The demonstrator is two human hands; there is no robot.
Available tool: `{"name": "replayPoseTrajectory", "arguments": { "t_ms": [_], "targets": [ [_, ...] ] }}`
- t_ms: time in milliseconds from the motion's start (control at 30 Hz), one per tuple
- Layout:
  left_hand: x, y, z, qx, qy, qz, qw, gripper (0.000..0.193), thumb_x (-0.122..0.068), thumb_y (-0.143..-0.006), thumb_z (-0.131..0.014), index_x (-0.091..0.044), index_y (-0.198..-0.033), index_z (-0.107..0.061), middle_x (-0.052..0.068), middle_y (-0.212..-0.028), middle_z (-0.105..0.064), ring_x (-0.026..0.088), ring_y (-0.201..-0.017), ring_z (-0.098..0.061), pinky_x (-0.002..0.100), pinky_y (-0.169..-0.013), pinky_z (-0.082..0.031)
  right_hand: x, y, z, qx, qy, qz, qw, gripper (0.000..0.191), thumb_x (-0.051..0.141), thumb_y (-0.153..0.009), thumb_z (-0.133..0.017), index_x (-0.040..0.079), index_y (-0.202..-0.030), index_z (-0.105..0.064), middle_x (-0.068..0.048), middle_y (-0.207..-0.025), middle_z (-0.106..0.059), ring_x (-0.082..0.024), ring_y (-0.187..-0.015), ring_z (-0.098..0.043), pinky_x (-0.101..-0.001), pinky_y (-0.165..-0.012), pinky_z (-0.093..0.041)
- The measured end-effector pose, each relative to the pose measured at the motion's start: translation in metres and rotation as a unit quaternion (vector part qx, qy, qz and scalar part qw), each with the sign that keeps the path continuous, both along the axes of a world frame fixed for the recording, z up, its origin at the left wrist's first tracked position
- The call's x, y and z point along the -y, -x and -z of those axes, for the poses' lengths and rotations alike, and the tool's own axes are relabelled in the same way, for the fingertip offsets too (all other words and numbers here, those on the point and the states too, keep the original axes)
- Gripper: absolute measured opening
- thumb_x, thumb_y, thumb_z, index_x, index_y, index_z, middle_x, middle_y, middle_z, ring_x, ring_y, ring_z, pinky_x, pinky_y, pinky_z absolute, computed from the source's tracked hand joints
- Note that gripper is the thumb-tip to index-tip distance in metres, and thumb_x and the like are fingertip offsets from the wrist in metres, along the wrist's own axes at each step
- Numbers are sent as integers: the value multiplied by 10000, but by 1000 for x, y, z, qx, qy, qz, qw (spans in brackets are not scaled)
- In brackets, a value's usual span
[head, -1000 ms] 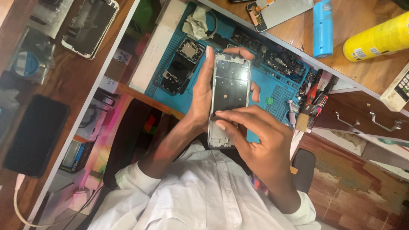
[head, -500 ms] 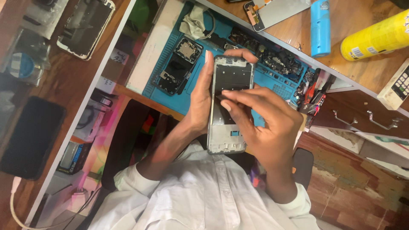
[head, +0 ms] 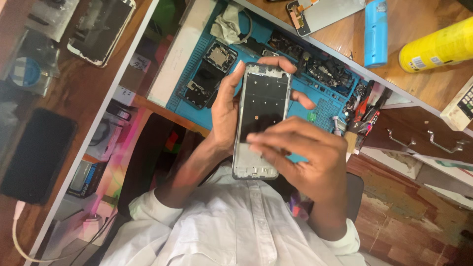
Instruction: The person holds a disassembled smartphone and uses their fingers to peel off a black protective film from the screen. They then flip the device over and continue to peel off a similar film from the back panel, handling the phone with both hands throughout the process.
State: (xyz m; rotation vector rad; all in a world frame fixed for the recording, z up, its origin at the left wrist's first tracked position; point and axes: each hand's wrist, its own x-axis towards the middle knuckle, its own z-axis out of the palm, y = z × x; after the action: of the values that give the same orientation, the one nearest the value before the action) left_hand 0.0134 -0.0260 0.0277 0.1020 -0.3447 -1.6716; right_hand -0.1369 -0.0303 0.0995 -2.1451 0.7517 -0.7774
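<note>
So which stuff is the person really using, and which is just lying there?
In use:
left hand
right hand
opened phone frame

Lying about:
blue work mat
phone parts
yellow can
blue tube
black phone

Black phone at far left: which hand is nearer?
Left. The left hand grips the phone frame's edge facing the black phone; the right hand sits on the frame's far side, farther off.
</note>
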Motion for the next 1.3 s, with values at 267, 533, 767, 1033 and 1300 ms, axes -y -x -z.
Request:
{"name": "replayPoseTrajectory", "arguments": {
  "t_ms": [267,533,767,1033,1300],
  "targets": [
    [-2,6,11,-29,30,9,999,607,-533,-1181,-231,8,-1344,-452,375,-1139,-648,357,-1048,-709,418,-899,-619,-5,-7,7,-19,31,90,995,223,110,-879,-858,77,-1087,-786,-57,-959,-753,-121,-799,-714,-255,-684,-545],
    [1,5,9,32,17,-13,999,602,-541,-1167,-273,-6,-1352,-476,333,-1097,-666,322,-1006,-711,392,-855,-623,-8,-11,6,-33,4,115,993,193,100,-880,-852,69,-1063,-799,-50,-936,-764,-100,-660,-655,-251,-579,-485],
    [-4,2,8,97,-58,-13,994,551,-553,-1137,-356,-105,-1431,-487,184,-1092,-671,226,-974,-685,339,-816,-604,-11,-13,19,-25,46,95,994,170,80,-941,-805,39,-1096,-750,-67,-1032,-731,-145,-831,-727,-278,-707,-573],
    [8,-2,19,-48,-120,41,991,495,-566,-1108,-406,-143,-1341,-517,204,-1085,-652,243,-942,-662,452,-841,-615,-32,-10,18,-8,53,-59,997,208,68,-882,-801,16,-1076,-745,-81,-993,-710,-203,-861,-709,-301,-728,-572],
    [17,4,24,-84,-123,17,989,486,-567,-1077,-440,-160,-1330,-519,215,-1120,-624,232,-890,-616,394,-751,-576,-21,-4,20,-11,35,-9,999,200,54,-876,-829,43,-1066,-768,-56,-959,-730,-146,-834,-726,-253,-688,-592]
  ]
}}
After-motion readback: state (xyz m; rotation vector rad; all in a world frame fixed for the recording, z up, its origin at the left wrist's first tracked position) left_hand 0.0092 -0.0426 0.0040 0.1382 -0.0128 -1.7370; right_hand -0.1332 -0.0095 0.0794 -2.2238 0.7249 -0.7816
